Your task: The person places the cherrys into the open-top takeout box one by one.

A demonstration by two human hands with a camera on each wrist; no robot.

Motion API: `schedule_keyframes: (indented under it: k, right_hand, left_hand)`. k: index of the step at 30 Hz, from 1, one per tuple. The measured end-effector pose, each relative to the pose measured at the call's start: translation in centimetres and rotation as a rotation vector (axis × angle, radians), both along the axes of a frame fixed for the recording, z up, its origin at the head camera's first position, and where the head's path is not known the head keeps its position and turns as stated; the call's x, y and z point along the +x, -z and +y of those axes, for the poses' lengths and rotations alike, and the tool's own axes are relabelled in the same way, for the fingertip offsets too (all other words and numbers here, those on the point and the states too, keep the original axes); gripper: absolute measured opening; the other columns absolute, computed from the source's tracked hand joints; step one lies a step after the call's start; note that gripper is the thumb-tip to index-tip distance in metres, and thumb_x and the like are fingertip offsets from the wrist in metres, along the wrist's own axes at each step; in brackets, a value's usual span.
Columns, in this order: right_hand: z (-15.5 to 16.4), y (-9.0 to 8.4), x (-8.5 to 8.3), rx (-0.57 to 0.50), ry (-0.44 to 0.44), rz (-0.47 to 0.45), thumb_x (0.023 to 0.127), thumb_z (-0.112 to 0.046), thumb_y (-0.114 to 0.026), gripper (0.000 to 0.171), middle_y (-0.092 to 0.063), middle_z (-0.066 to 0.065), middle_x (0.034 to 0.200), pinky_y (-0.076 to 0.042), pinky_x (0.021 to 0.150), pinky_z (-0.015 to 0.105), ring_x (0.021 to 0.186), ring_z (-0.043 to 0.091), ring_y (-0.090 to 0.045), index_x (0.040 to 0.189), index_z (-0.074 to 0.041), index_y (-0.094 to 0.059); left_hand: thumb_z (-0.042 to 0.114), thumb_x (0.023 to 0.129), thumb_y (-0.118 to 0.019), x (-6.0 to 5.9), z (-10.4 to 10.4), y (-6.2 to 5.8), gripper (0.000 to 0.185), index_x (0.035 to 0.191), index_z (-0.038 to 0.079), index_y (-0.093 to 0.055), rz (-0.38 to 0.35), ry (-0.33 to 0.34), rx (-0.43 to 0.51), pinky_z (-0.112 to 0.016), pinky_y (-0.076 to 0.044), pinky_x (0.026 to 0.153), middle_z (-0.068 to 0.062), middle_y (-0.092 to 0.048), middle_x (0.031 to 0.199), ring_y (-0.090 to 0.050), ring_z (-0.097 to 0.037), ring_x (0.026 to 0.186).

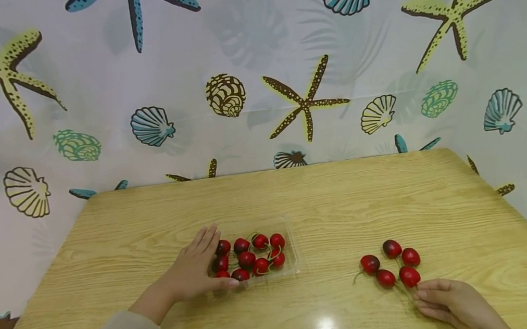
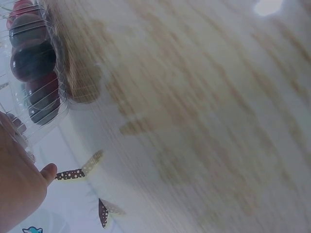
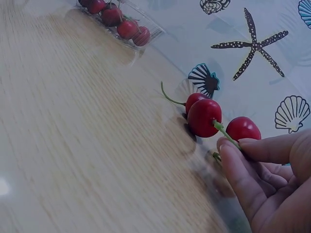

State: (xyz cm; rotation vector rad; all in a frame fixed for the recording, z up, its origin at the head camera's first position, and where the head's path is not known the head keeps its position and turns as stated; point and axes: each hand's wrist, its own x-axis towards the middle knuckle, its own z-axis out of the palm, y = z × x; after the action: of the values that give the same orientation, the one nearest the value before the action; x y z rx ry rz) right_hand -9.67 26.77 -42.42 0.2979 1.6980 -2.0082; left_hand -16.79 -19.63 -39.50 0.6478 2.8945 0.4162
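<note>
Because the right hand pinches only a thin stem between thumb and fingers, its cherry — among four loose cherries, right of the clear tray — could twist free or knock a neighbour rolling. The left hand, straight-fingered against the tray's left side, might shove it askew by pressing harder.

Indoor tabletop spot, room type unclear: wood-grain table; beyond far edge, pale backdrop printed with starfish, seashells.
</note>
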Motion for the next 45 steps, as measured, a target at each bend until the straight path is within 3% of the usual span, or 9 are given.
schedule_keyframes:
  k: [8,25,45]
  right_hand:
    - [-0.8,-0.3,-0.1,-0.101,0.048,0.024,0.081,-0.005,-0.058,0.017,-0.061,0.01,0.09,-0.044,0.079,0.032,0.087,0.02,-0.059,0.096,0.004,-0.057]
    - [-1.5,-1.6,-0.2,-0.18,0.053,0.055,0.083,-0.006,-0.056,0.01,-0.062,0.009,0.091,-0.044,0.079,0.029,0.087,0.019,-0.059,0.092,-0.001,-0.058]
    - [-5.7,-3.3,-2.5,-0.282,-0.082,0.237,0.086,0.001,-0.048,0.015,-0.063,0.008,0.086,-0.046,0.072,0.025,0.079,0.016,-0.062,0.087,-0.004,-0.062]
  left_hand:
    - [0.071,0.067,-0.047,0.0,0.0,0.1,0.106,0.138,0.0,-0.011,-0.013,-0.01,0.016,-0.061,-0.014,0.09,-0.011,-0.002,0.143,0.001,-0.03,0.129]
    - [0.071,0.067,-0.047,-0.1,-0.2,0.3,0.106,0.138,0.0,-0.011,0.014,-0.002,0.025,-0.062,-0.015,0.089,-0.011,-0.001,0.144,0.002,-0.029,0.129]
    - [0.073,0.065,-0.045,-0.1,-0.1,0.2,0.108,0.138,0.002,-0.011,0.007,-0.01,0.006,-0.06,-0.013,0.092,-0.01,-0.001,0.144,0.003,-0.029,0.129]
